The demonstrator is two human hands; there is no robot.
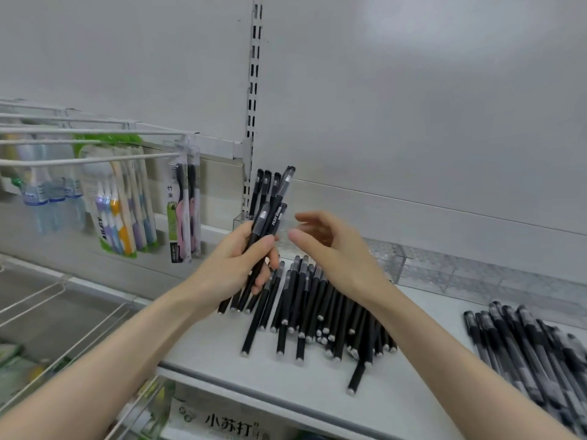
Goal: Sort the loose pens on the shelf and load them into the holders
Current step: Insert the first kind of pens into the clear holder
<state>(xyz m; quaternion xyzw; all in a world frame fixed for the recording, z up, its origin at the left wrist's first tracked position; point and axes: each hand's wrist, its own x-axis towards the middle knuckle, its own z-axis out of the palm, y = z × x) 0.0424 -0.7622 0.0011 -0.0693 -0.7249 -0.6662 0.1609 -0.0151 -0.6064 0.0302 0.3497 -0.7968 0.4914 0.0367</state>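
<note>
My left hand (236,265) grips a bunch of several black pens (270,201), held upright with caps pointing up and slightly right. My right hand (330,246) hovers just right of the bunch, fingers relaxed and loosely bent, holding nothing. Under both hands a pile of loose black pens (317,312) lies on the white shelf (216,350). A second heap of pens with clear barrels (533,347) lies at the shelf's right. Clear plastic holders (390,258) stand along the back of the shelf, partly hidden behind my hands.
Packs of toothbrushes (127,198) hang on white wire hooks (89,160) at the left. White wire racks (57,328) sit lower left. A slotted metal upright (254,90) runs up the grey back wall. Boxes with printed labels (228,423) stand under the shelf.
</note>
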